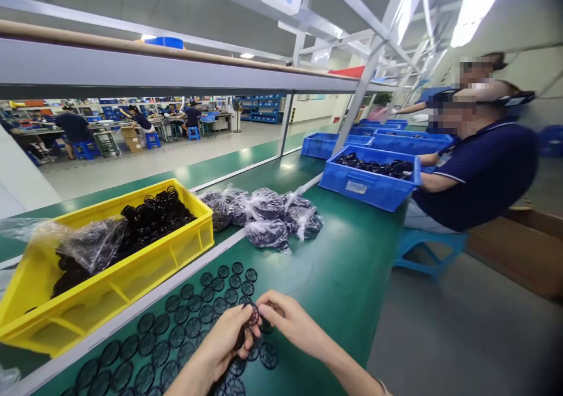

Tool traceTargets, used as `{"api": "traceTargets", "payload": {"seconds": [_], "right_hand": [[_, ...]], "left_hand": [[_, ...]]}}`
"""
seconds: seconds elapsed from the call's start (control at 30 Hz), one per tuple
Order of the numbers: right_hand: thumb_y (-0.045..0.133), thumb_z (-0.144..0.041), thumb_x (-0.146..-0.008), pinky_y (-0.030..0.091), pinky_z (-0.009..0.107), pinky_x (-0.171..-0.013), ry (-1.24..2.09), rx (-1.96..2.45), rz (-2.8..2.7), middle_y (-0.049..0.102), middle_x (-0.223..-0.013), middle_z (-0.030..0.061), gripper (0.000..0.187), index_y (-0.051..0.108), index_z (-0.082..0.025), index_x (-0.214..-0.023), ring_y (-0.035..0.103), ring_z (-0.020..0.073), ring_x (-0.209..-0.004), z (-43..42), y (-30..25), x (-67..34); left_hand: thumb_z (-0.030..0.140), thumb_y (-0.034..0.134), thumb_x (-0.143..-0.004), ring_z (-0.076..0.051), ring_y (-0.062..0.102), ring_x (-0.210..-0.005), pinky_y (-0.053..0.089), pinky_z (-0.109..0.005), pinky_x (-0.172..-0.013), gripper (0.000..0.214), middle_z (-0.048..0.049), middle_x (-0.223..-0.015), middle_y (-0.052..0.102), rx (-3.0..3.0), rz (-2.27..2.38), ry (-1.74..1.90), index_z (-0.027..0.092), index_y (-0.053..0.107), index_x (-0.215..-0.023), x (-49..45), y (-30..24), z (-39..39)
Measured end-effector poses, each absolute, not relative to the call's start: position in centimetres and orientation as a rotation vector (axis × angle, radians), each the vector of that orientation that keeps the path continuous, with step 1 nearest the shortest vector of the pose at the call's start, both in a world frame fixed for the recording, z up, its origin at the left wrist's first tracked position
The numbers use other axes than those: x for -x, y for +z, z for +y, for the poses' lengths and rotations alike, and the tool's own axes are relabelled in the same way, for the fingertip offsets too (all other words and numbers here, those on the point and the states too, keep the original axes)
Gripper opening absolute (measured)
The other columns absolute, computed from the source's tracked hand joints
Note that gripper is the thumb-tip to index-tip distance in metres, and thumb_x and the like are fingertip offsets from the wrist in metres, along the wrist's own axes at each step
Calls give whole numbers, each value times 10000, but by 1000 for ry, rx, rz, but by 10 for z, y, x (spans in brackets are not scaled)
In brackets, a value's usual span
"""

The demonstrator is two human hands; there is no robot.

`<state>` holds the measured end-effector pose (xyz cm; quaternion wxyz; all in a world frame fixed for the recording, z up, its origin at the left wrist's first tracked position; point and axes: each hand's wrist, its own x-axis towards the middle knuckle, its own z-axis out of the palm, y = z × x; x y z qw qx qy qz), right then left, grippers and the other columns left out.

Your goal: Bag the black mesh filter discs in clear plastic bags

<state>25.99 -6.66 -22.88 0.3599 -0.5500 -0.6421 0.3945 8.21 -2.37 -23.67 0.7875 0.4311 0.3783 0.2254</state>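
My left hand (pixel 226 334) is closed around a few round black plastic parts with spoked or mesh-like centres. The top round part (pixel 252 314) stands up between its thumb and fingers. Coming in from the right, my right hand (pixel 285 315) has its fingers pinched together at the edge of that same part. Below both hands, many similar black discs (pixel 160 354) lie in rough rows on the green table (pixel 334 278). Some of them are hidden behind my left hand and forearm.
A yellow bin (pixel 132 290) of black parts, with a plastic bag inside, stands at left. Tied clear bags (pixel 268 208) of dark parts lie beyond the discs. Farther right is a blue bin (pixel 367 179) of black parts, with a seated co-worker (pixel 479 161) beside it.
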Motion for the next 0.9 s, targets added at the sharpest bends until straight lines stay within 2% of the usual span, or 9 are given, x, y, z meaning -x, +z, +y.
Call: {"api": "traceTargets", "payload": {"seconds": [0.1, 0.23, 0.33, 0.4, 0.5, 0.6, 0.7, 0.8, 0.9], "right_hand": [[571, -498, -947, 454, 243, -639, 1171, 1337, -1589, 696, -799, 8, 326, 638, -179, -954, 603, 137, -719, -68, -218, -257], [587, -508, -928, 431, 223, -541, 1163, 1407, -1519, 622, -712, -22, 324, 598, -184, -920, 561, 118, -611, -61, -225, -270], [475, -446, -1000, 506, 293, -664, 663, 1504, -1693, 632, -814, 27, 281, 596, -196, -957, 602, 160, -716, -51, -245, -290], [377, -402, -1040, 521, 353, -760, 334, 1484, -1902, 644, -920, 79, 323, 618, -202, -960, 618, 198, -823, -46, -259, -303], [386, -397, -1043, 534, 381, -788, 244, 1359, -2159, 668, -958, 97, 337, 654, -212, -958, 629, 223, -864, -44, -273, -316], [446, -356, -1033, 539, 397, -844, 249, 1272, -2312, 689, -1066, 96, 262, 669, -224, -1073, 644, 230, -937, -49, -271, -317], [408, -311, -1042, 543, 394, -860, 314, 1305, -2198, 684, -1102, 97, 273, 661, -232, -1109, 648, 232, -985, -55, -257, -310], [397, -324, -1044, 549, 360, -803, 399, 1362, -1958, 684, -1007, 90, 280, 660, -231, -1050, 651, 220, -918, -60, -239, -299], [476, -371, -1019, 553, 335, -734, 460, 1360, -1894, 683, -954, 76, 233, 666, -240, -1049, 644, 208, -833, -65, -224, -284]], "left_hand": [[720, 726, -670, -27, 357, -406, 227, -177, -360, 604, 9, -646, 556, -996, 801, 449, 143, 562, -742, -89, -235, -26], [697, 727, -696, -26, 374, -420, 233, -177, -367, 592, -7, -733, 599, -990, 803, 446, 136, 598, -832, -87, -230, -24], [622, 719, -767, -35, 410, -433, 241, -180, -380, 524, -22, -773, 630, -874, 839, 501, 122, 634, -899, -80, -225, -18], [545, 714, -814, -44, 431, -438, 244, -180, -389, 451, -27, -742, 634, -743, 853, 563, 104, 649, -888, -73, -223, -12], [431, 697, -869, -62, 490, -460, 304, -182, -414, 345, -35, -698, 636, -575, 870, 658, 89, 651, -843, -66, -221, -3], [358, 612, -937, -99, 586, -542, 453, -216, -527, 286, -61, -726, 660, -502, 870, 714, 88, 649, -852, -66, -221, 1], [369, 559, -963, -176, 682, -714, 550, -324, -760, 318, -119, -809, 690, -448, 814, 749, 72, 649, -895, -73, -220, -1], [429, 528, -969, -270, 706, -900, 517, -439, -941, 400, -197, -935, 697, -382, 702, 749, 48, 648, -948, -84, -217, -5], [456, 463, -989, -290, 689, -973, 494, -447, -969, 446, -228, -1025, 676, -337, 625, 748, 49, 644, -954, -97, -214, -10]]}}
